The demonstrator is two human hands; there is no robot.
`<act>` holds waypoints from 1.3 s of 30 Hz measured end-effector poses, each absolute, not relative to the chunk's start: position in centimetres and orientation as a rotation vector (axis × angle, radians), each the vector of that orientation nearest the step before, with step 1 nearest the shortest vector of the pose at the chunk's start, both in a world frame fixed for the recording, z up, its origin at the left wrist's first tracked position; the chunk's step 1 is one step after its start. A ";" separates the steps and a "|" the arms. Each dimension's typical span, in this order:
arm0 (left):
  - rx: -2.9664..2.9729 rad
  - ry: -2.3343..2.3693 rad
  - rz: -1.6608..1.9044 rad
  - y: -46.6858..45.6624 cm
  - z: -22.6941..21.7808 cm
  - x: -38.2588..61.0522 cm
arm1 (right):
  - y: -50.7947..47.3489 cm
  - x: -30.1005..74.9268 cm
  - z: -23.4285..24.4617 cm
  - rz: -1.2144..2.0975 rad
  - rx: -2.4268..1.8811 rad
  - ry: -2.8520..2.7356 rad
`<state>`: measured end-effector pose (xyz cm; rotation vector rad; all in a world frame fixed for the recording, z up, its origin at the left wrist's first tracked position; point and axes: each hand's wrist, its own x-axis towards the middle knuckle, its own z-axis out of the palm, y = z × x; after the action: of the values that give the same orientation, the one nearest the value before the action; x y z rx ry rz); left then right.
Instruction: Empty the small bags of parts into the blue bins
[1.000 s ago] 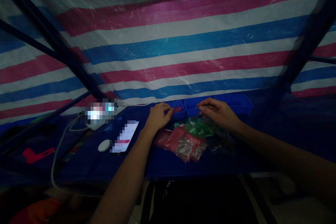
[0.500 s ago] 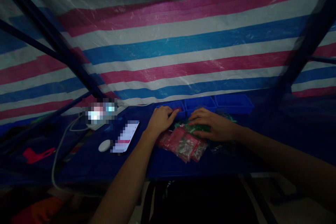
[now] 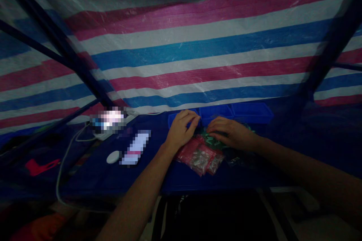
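Left hand [image 3: 181, 128] shifted rightward, right hand [image 3: 232, 132] over green packets [image 3: 212, 142], fingers [image 3: 217, 123] of both curled, grip unclear.

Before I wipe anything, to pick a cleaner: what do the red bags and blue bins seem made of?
The red bags look like thin, glossy plastic film: wrinkled, with glints. The blue bins: probably rigid plastic, straight-walled; finish too dim to judge.

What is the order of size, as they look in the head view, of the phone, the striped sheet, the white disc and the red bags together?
Largest to smallest:
1. striped sheet
2. red bags together
3. phone
4. white disc
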<state>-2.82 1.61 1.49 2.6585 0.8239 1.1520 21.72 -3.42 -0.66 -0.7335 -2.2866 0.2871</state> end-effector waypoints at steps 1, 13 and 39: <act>2.649 0.756 1.132 1.3 1.5 -2.6 | -3.5 21.7 -0.5 0.263 -0.769 -2.239; 2.500 0.777 1.094 0.8 -0.9 -0.3 | -3.1 22.0 -0.9 0.585 -1.007 -1.720; 2.623 0.531 1.126 0.0 0.0 -0.3 | -2.3 22.3 -1.4 0.921 -0.936 -1.423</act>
<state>-0.30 0.00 -0.05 2.6234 0.5310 1.1257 22.27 -2.26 -1.39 -0.9357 -1.4226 0.9212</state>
